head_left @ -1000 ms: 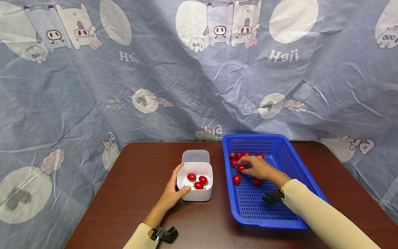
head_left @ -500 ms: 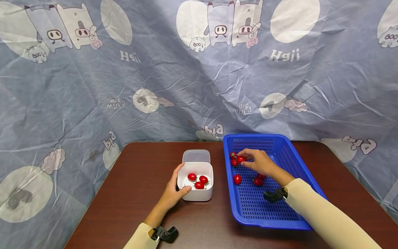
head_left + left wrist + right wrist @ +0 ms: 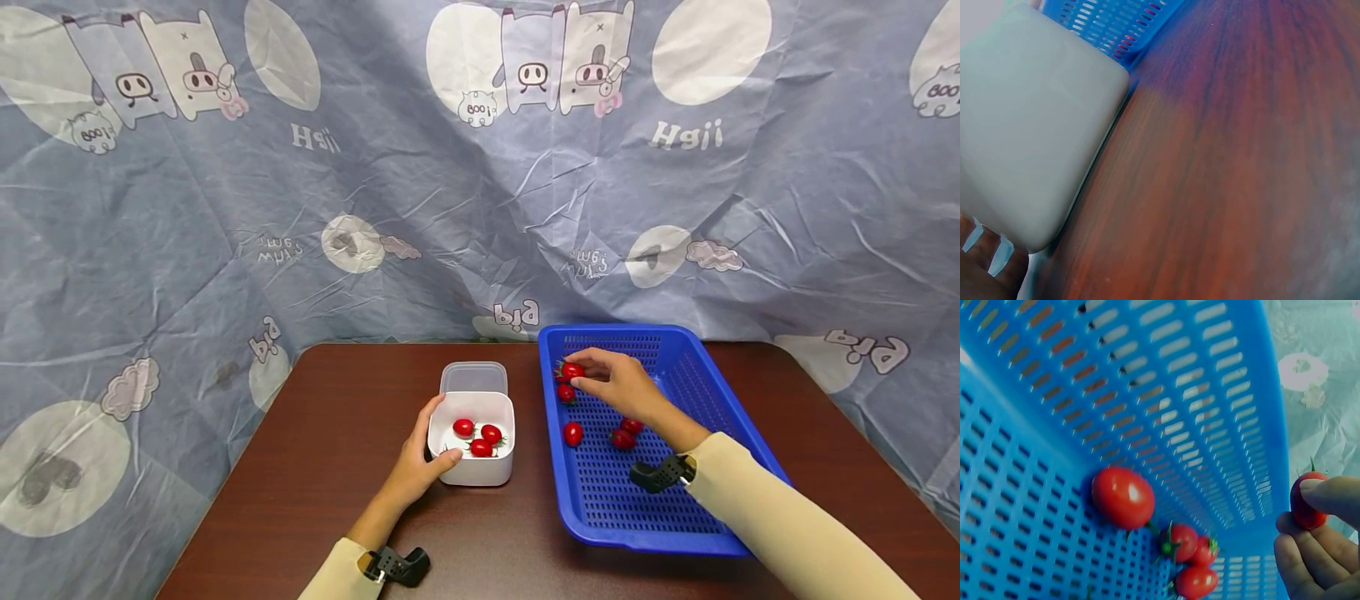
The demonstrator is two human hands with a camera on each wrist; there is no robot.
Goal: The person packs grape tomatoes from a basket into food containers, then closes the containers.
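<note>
My left hand (image 3: pixel 416 458) holds the side of a white plastic container (image 3: pixel 474 475), thumb at the near rim and fingers along its left side. Inside lie 3 red cherry tomatoes with green stems. In the left wrist view the container's pale wall (image 3: pixel 1041 125) fills the left, with fingertips (image 3: pixel 1004 262) at its lower corner. Over the far left part of the blue basket, my right hand (image 3: pixel 622 383) pinches a cherry tomato (image 3: pixel 1308 503) between thumb and fingers, near the basket's rim in the right wrist view. Several other cherry tomatoes (image 3: pixel 1124 497) lie in the basket.
The blue perforated basket (image 3: pixel 615 540) stands on the right of the dark wooden table (image 3: pixel 315 467). A translucent lid (image 3: pixel 474 377) lies just behind the container. A blue-grey patterned cloth (image 3: pixel 420 183) hangs behind the table.
My right hand has moved away from me and slightly left with the cherry tomato, over the basket's far left part. My left hand and the container have stayed in place.
</note>
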